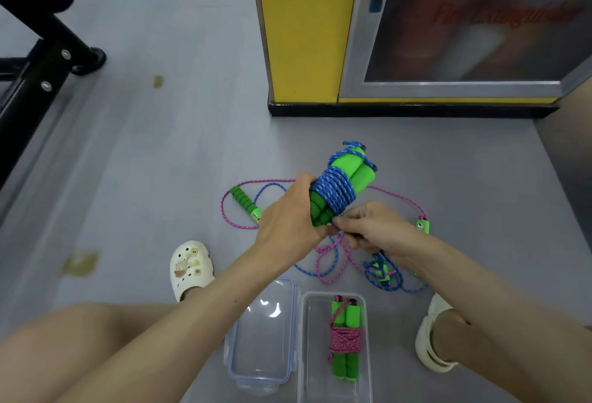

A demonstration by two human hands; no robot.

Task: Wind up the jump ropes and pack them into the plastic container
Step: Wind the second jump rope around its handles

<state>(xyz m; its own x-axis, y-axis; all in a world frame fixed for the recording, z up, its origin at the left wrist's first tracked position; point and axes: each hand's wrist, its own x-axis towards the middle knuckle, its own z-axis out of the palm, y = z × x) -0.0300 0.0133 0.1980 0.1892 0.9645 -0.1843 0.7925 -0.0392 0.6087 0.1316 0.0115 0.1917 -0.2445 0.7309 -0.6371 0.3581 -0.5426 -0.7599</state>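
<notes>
My left hand (pixel 286 213) grips a blue jump rope bundle (pixel 336 189), its cord wound round two green foam handles held above the floor. My right hand (pixel 368 226) pinches the blue cord at the bundle's lower end. A clear plastic container (pixel 368 354) stands on the floor near me with a wound pink rope bundle (pixel 344 338) lying inside. Its clear lid (pixel 261 332) lies open on the left side. A loose pink rope (pixel 224 210) with a green handle (pixel 245 201) and a loose blue rope (pixel 381 277) lie tangled on the floor beneath my hands.
A yellow cabinet (pixel 304 34) with a glass door stands on the floor behind the ropes. Black equipment legs (pixel 48 63) stand at the far left. My feet in white sandals (pixel 190 266) rest on either side of the container.
</notes>
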